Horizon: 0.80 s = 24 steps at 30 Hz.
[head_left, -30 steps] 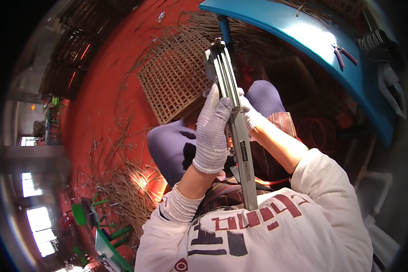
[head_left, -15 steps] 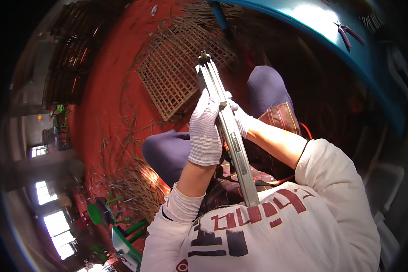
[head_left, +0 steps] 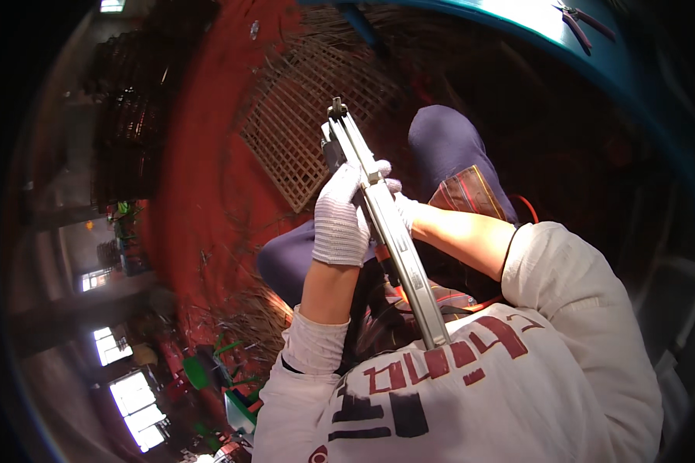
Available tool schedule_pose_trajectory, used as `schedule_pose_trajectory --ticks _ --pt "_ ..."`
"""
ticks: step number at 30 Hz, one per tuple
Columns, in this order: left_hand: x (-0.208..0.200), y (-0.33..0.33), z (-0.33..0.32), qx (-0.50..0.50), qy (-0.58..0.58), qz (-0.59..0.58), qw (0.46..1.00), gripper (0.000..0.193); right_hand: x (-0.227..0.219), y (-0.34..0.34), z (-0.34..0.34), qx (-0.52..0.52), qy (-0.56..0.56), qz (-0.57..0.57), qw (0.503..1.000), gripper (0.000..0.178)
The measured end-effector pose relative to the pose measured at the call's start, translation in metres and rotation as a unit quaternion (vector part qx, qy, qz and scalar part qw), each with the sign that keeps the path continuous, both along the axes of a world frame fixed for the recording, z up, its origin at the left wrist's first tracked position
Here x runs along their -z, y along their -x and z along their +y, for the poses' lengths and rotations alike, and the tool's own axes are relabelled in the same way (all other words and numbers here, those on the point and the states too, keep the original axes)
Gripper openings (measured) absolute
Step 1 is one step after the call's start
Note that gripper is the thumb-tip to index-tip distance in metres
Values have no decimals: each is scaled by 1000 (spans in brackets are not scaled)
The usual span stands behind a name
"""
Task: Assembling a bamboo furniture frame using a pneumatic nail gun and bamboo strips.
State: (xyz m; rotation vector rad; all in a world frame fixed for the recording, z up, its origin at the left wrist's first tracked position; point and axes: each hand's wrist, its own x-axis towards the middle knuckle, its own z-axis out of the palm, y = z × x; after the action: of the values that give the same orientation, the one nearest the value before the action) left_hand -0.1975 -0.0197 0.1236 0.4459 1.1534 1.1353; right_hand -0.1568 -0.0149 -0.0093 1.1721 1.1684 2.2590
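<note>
A long silver-grey staple gun [head_left: 404, 258], possibly a nail gun, lies tilted in front of my torso. Its nose points away from me and the far end of its long magazine rests near my shirt. My left hand [head_left: 341, 220], in a white ribbed glove, is closed around the tool's left side behind the nose; its thumb lies along the metal. From the right, my gloved right hand [head_left: 401, 205] grips the magazine, with fingertips showing at its edge and the palm partly hidden behind it. Beyond the nose, a woven lattice panel [head_left: 289, 131] of thin brown strips lies on the floor.
A blue table [head_left: 510, 19] curves across the upper right, with dark-handled pliers [head_left: 583, 27] on it. Loose strips [head_left: 259, 328] litter the red floor [head_left: 208, 166]. Dark lattice stacks [head_left: 131, 147] stand at left. A red hose [head_left: 527, 207] runs beside my right knee.
The view has shifted, so table and pliers sit higher and the left background farther right. My right fingertips show more plainly at the magazine's edge. Both hands keep hold of the staple gun.
</note>
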Motion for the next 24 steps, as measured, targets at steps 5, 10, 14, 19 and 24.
schedule_pose_trajectory --ticks 5,10,14,19,24 --pt "8 -34 32 90 -21 309 946 28 32 11 12 64 -6 -141 988 17" --pt "14 -41 30 72 -33 383 920 20 16 -13 20 66 -46 -277 957 17" --pt "-6 -30 15 11 10 76 997 18 8 -27 16 65 -53 -302 950 18" --pt "-16 -28 6 -19 -15 5 1000 23 1 -24 23 65 -78 -346 933 19" --pt "-19 -18 -3 -74 -49 20 996 34 -11 -6 30 49 -85 -387 917 19"
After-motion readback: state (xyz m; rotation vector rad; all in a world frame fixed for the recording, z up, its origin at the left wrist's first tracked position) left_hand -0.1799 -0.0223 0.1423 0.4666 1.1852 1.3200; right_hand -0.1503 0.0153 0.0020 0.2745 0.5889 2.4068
